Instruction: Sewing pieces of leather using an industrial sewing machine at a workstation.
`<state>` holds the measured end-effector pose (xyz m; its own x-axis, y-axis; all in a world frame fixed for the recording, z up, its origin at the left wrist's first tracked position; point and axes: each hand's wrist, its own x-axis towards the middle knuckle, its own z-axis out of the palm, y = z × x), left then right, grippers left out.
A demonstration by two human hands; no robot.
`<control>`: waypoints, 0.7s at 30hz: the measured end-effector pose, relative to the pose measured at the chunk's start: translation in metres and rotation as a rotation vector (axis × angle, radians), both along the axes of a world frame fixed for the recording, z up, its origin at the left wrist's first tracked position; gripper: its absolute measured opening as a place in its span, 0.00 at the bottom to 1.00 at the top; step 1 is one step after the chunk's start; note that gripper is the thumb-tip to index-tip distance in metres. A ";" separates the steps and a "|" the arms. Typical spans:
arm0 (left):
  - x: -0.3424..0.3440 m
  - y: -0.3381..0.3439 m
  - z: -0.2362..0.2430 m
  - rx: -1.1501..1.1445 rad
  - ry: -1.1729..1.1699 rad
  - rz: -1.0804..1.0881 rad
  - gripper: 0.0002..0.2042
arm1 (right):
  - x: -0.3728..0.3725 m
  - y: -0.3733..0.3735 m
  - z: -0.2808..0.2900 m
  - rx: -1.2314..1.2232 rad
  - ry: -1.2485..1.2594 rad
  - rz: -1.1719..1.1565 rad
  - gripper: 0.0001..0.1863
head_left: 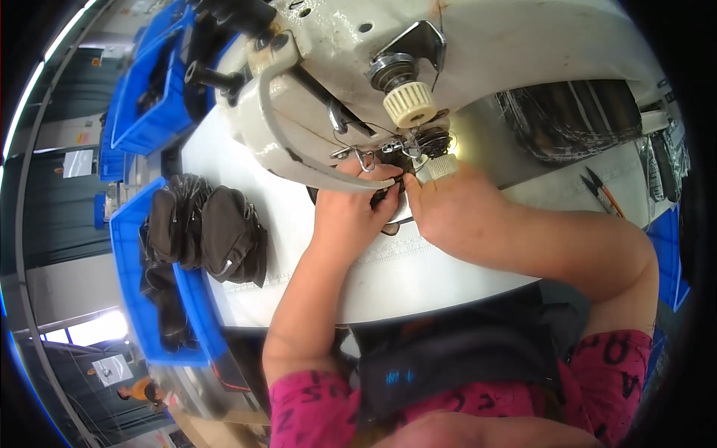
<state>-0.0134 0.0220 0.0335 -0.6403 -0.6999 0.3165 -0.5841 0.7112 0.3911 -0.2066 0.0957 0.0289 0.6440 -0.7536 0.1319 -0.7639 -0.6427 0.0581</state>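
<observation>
Under the head of a white sewing machine [478, 41], a small dark fabric piece [383, 196] lies close to the needle area. My left hand [345, 210] is closed on it from the left, thumb and fingers pinching its edge. From the right, my right hand [457, 209] presses in with fingers bent together, its fingertips at the same piece and almost meeting the left ones. The machine's curved white lever [272, 138] and thread guides hide part of the fabric and of the left fingers. A slight blur covers the back of the right hand.
Black pouches [233, 233] sit piled on the table's left edge by a blue bin [131, 299]. More blue bins [149, 123] stand behind. At right are stacked dark pieces [571, 119] with loose threads, orange-handled scissors [603, 193] and clear plastic bags [665, 164].
</observation>
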 end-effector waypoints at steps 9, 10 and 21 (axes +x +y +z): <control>0.001 -0.003 -0.006 0.014 0.050 -0.084 0.07 | 0.000 0.001 -0.003 -0.045 -0.042 0.009 0.08; 0.001 -0.002 -0.005 0.014 0.050 -0.083 0.07 | 0.000 0.002 -0.002 -0.056 -0.048 0.013 0.08; -0.005 -0.001 -0.003 0.049 0.085 -0.079 0.06 | -0.003 -0.002 -0.004 -0.047 -0.054 0.072 0.21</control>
<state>-0.0180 0.0214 0.0310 -0.6666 -0.6640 0.3386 -0.4898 0.7327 0.4725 -0.2094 0.0934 0.0251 0.6873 -0.6978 0.2016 -0.7187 -0.6936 0.0497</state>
